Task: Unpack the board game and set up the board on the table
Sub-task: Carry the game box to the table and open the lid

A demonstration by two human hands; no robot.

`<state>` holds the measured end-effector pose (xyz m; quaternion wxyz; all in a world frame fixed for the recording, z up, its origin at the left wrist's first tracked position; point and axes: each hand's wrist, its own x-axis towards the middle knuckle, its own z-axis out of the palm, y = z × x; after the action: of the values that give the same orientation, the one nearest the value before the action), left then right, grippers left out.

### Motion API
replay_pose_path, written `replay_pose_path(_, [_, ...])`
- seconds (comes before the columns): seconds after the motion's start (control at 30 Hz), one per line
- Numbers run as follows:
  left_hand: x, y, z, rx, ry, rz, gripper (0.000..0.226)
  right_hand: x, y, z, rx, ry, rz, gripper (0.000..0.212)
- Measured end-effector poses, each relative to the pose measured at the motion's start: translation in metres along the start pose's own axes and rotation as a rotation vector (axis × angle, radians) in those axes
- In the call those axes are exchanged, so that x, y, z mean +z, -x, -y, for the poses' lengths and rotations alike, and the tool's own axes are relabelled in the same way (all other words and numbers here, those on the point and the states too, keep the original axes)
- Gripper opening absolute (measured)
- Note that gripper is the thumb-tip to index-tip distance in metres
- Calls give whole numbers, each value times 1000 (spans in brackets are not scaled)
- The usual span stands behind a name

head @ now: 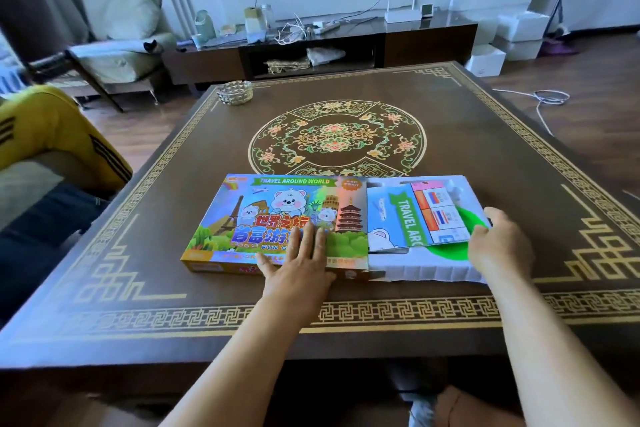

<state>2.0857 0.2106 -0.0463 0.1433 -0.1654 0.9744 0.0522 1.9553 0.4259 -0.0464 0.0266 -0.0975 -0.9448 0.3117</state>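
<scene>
A colourful board game box (270, 215) marked "TRAVEL AROUND WORLD" lies near the front of the brown patterned table (485, 135). Its white inner tray (426, 270) sticks out of the box's right end. Inside the tray lies the folded game board (405, 218), over something green. My left hand (301, 260) presses flat on the box lid with straight fingers. My right hand (498, 246) holds the tray's right end, fingers curled over its edge.
A glass ashtray (234, 91) stands at the table's far left corner. A person in yellow trousers (59, 135) sits at the left. Behind the table are a low TV stand (318, 45) with clutter, an armchair (114, 55), and a white cable (547, 100) on the floor.
</scene>
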Motion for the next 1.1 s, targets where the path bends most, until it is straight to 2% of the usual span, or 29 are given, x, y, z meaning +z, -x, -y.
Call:
replay_pose_path(0.17, [-4, 4, 6, -20, 0, 22, 65, -13, -4, -13, 15, -44, -8, 30])
replay_pose_path(0.3, [-7, 4, 0, -34, -1, 12, 72, -20, -6, -21, 29, -95, -36, 33])
replay_pose_path(0.5, [-1, -3, -24, 180, -117, -101, 72, -16, 3, -18, -12, -180, 35, 40])
replay_pose_path(0.6, [5, -7, -31, 225, -130, -111, 71, -13, 4, -17, -24, -205, 53, 39])
replay_pose_path(0.9, [4, -6, -15, 102, -67, -30, 67, 1, 16, -1, -78, -208, 97, 38])
replay_pose_path(1.1, [1, 3, 16, 23, -58, -9, 68, 10, 16, 12, -83, -187, 56, 37])
